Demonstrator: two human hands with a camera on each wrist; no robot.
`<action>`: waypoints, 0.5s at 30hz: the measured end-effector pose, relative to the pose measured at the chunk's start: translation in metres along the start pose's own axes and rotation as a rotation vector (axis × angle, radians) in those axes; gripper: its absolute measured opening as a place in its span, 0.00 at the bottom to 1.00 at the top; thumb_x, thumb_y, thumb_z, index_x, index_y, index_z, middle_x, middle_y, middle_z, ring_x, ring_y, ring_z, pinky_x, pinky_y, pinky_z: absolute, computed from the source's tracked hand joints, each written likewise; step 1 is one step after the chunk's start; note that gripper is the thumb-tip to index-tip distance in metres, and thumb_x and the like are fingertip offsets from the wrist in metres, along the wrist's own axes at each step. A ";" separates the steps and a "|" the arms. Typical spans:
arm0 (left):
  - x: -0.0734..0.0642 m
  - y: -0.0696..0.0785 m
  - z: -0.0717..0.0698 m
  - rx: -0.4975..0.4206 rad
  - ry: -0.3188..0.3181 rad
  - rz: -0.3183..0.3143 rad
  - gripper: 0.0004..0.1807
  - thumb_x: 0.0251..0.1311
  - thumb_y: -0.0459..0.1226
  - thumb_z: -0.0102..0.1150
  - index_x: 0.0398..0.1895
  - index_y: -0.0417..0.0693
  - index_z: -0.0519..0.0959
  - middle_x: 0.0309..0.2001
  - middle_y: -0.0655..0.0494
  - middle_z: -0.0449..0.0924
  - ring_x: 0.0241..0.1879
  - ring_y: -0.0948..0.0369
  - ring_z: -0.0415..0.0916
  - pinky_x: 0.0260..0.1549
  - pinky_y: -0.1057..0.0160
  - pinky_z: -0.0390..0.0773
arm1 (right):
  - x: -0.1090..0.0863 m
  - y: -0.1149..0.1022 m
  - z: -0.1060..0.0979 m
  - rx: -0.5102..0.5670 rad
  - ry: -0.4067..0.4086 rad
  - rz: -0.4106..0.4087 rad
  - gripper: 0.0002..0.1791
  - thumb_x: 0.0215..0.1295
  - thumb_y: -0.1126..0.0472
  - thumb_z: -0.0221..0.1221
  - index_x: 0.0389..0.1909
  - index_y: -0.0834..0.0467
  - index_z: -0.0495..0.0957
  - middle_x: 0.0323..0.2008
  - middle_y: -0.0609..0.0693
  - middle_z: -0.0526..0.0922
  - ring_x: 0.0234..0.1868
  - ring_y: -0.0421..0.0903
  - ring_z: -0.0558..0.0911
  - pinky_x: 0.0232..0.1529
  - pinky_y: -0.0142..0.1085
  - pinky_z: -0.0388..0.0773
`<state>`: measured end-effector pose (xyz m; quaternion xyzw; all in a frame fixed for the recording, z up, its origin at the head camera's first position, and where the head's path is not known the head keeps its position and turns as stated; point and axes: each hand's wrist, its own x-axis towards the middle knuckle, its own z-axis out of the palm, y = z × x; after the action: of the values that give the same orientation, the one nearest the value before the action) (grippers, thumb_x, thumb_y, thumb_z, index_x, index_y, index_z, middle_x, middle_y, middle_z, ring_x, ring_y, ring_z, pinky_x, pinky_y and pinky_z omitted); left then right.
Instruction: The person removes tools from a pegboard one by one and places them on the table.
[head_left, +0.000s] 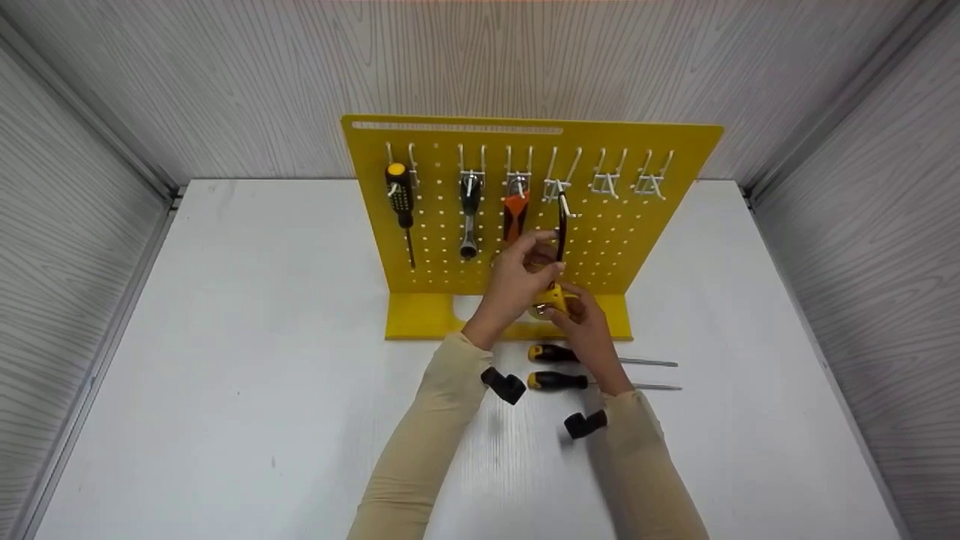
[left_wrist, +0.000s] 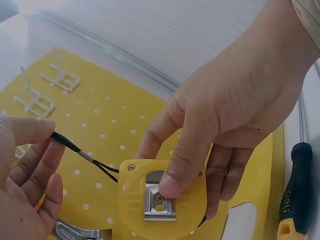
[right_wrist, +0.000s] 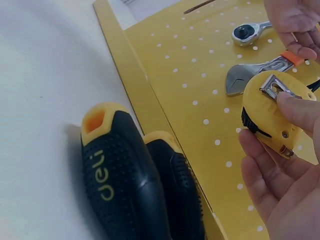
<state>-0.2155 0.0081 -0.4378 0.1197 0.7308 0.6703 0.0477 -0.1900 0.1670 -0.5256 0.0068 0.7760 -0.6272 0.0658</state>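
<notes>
Nearest, two black-and-yellow-handled screwdrivers (head_left: pixel 557 381) lie parallel on the white worktop (head_left: pixel 300 300); just beyond, the right hand (head_left: pixel 589 326) pinches a rounded yellow tape measure (left_wrist: pixel 137 205) with a metal clip (left_wrist: pixel 152 204), seemingly bearing its weight before the upright yellow perforated board (head_left: pixel 439 199). The left hand (head_left: pixel 517 281) pinches the tape measure's thin black cord strap (head_left: pixel 562 223), apparently steadying its upper end at a white wire hook (head_left: pixel 557 183), though whether it loops over the prong cannot be told. Behind, a third screwdriver (head_left: pixel 401 193), a silver-and-black ratchet wrench (head_left: pixel 469 214) and an orange-handled adjustable wrench (head_left: pixel 514 214) hang on separate hooks, presumably for easy reach.
</notes>
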 end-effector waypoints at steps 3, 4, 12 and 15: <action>-0.002 0.002 0.001 0.028 -0.006 0.020 0.21 0.61 0.37 0.62 0.59 0.51 0.75 0.46 0.51 0.80 0.43 0.61 0.78 0.41 0.67 0.79 | -0.002 -0.001 -0.001 0.010 0.001 0.009 0.24 0.67 0.61 0.59 0.63 0.53 0.67 0.56 0.59 0.78 0.52 0.47 0.79 0.51 0.32 0.77; -0.002 0.003 0.002 0.041 -0.007 0.030 0.21 0.61 0.37 0.63 0.58 0.50 0.76 0.45 0.51 0.80 0.43 0.61 0.78 0.42 0.67 0.79 | -0.003 -0.001 -0.002 0.013 0.003 0.015 0.24 0.67 0.61 0.59 0.62 0.52 0.67 0.56 0.58 0.79 0.52 0.46 0.79 0.51 0.32 0.77; -0.006 0.010 0.004 0.070 -0.012 0.078 0.20 0.60 0.38 0.64 0.56 0.48 0.76 0.44 0.51 0.81 0.44 0.60 0.78 0.42 0.68 0.79 | -0.011 -0.007 -0.006 0.030 -0.004 -0.009 0.23 0.66 0.58 0.59 0.62 0.50 0.69 0.56 0.58 0.79 0.51 0.47 0.80 0.51 0.33 0.78; -0.007 0.013 0.004 0.048 -0.016 0.083 0.20 0.60 0.38 0.64 0.56 0.48 0.76 0.44 0.51 0.81 0.44 0.60 0.78 0.38 0.67 0.80 | -0.014 -0.010 -0.008 0.032 -0.003 -0.024 0.23 0.66 0.57 0.60 0.61 0.50 0.69 0.56 0.57 0.79 0.51 0.47 0.80 0.51 0.33 0.78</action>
<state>-0.2063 0.0117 -0.4259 0.1563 0.7408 0.6529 0.0227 -0.1777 0.1738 -0.5126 -0.0027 0.7657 -0.6405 0.0593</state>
